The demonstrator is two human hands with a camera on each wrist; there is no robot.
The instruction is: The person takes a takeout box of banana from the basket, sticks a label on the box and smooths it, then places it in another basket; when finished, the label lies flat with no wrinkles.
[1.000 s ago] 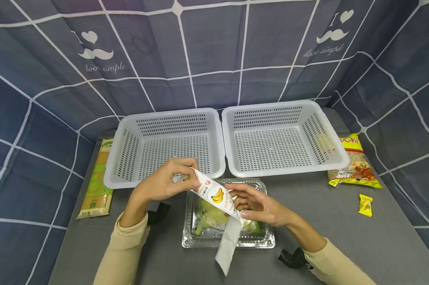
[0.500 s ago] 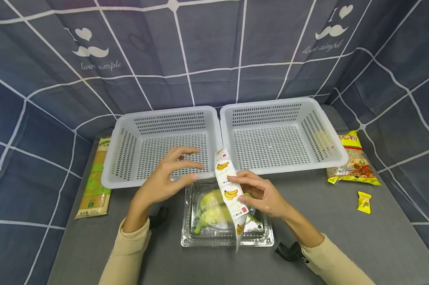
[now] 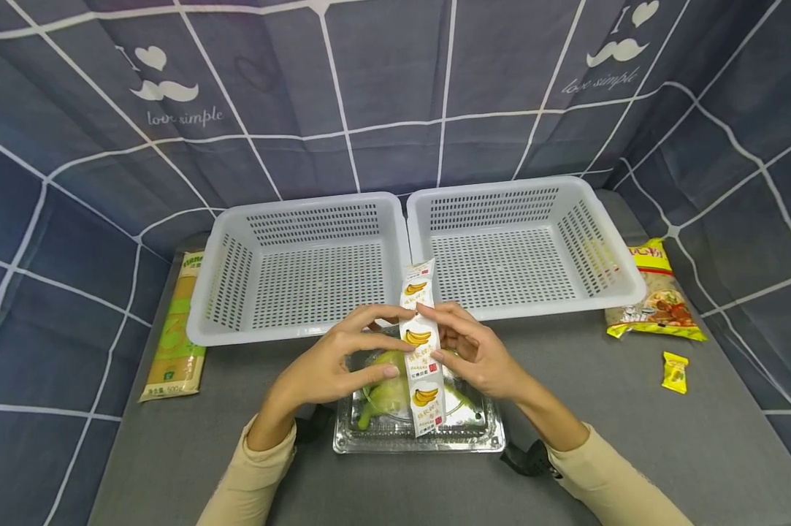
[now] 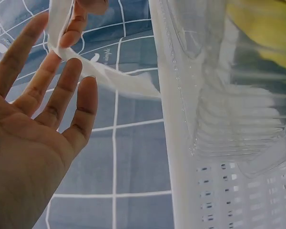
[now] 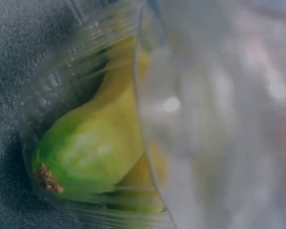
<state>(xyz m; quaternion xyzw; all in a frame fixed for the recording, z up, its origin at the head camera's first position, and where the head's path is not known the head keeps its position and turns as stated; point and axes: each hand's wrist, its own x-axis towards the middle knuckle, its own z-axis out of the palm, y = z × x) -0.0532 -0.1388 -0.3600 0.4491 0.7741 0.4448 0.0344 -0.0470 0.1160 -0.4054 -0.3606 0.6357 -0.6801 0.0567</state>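
Note:
A long white strip of stickers printed with bananas (image 3: 424, 391) hangs over a clear plastic box (image 3: 369, 444). My right hand (image 3: 480, 358) pinches its right edge between thumb and fingers. From the left, my left hand (image 3: 332, 365) reaches to the strip's other edge, its fingers fairly straight and spread, fingertips at the paper. Inside the lidded box lies yellow-green fruit (image 3: 385, 391), partly covered by the strip and the left hand. In the right wrist view the fruit (image 5: 95, 138) has a brown end; the blurred right side hides the hand.
Two white perforated baskets (image 3: 303, 206) (image 3: 500, 196) stand side by side behind the box. A long noodle packet (image 3: 178, 329) lies at left. At right are a yellow-topped food bag (image 3: 658, 296) and a small yellow wrapped packet (image 3: 675, 372). A grey checked curtain (image 3: 395, 88) hangs behind.
My left hand first held the strip's upper end, let it go, and has now come back to its left edge. The strip has turned upright with its printed side showing.

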